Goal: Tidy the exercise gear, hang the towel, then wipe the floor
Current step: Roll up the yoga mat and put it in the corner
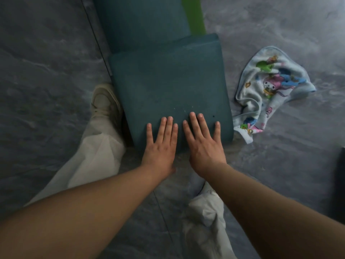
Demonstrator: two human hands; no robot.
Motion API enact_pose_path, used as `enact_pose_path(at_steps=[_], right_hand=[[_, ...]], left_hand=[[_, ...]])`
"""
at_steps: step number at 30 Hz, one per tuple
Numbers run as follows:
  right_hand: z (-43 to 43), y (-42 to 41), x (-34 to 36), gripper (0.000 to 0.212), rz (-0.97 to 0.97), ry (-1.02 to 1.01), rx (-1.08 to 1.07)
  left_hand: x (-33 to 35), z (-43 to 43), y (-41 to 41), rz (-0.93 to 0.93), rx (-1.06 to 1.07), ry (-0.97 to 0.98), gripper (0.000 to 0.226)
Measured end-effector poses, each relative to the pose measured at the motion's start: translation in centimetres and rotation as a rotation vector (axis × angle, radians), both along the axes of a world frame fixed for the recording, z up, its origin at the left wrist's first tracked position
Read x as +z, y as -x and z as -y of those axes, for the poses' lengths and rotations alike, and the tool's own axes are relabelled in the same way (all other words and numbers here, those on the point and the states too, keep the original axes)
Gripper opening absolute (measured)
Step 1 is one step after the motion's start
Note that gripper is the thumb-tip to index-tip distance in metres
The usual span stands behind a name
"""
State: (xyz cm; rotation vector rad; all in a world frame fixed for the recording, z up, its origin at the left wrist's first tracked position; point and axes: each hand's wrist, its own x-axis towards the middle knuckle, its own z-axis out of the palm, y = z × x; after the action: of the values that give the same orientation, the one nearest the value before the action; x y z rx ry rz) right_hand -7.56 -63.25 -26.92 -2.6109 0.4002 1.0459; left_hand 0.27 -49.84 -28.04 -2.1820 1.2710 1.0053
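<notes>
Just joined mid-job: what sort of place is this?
Probably an indoor home workout spot. A teal exercise mat, partly rolled, lies on a grey marbled tile floor; the left hand and right hand press flat on its roll; a cartoon-print towel lies crumpled beside it.

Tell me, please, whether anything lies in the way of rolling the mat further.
Possibly: a green strip lies along the flat mat's right edge, just ahead of the roll. The towel sits aside on the floor.

One mat (pixel 168 81), one towel (pixel 268 86), one green strip (pixel 194 15), one shoe (pixel 104 101), two hands (pixel 161 146) (pixel 203 144)
</notes>
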Motion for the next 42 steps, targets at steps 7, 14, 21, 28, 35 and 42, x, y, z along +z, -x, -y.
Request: enact_pose_path(at_steps=[7, 14, 21, 28, 35, 42], right_hand=[[-0.7, 0.0, -4.7, 0.084, 0.065, 0.014, -0.026], [-0.8, 3.2, -2.4, 0.086, 0.132, 0.033, 0.026], [0.5, 0.6, 2.4, 0.090, 0.171, 0.087, 0.101], [2.0, -3.2, 7.3, 0.078, 0.163, 0.119, 0.147], [2.8, -5.1, 8.5, 0.074, 0.119, 0.151, 0.129], [2.9, -6.5, 9.8, 0.083, 0.104, 0.157, 0.117]], left_hand=[[-6.4, -0.7, 1.0, 0.139, 0.035, 0.133, 0.080], [-4.5, -1.0, -0.1, -0.004, 0.109, 0.150, 0.123], [1.2, -0.1, -4.1, -0.178, 0.143, 0.128, 0.133], [5.9, 1.2, -8.6, -0.318, 0.142, 0.127, 0.134], [9.4, 1.8, -9.2, -0.147, 0.026, 0.179, 0.130], [10.3, 1.5, -7.4, 0.000, 0.024, 0.242, 0.086]])
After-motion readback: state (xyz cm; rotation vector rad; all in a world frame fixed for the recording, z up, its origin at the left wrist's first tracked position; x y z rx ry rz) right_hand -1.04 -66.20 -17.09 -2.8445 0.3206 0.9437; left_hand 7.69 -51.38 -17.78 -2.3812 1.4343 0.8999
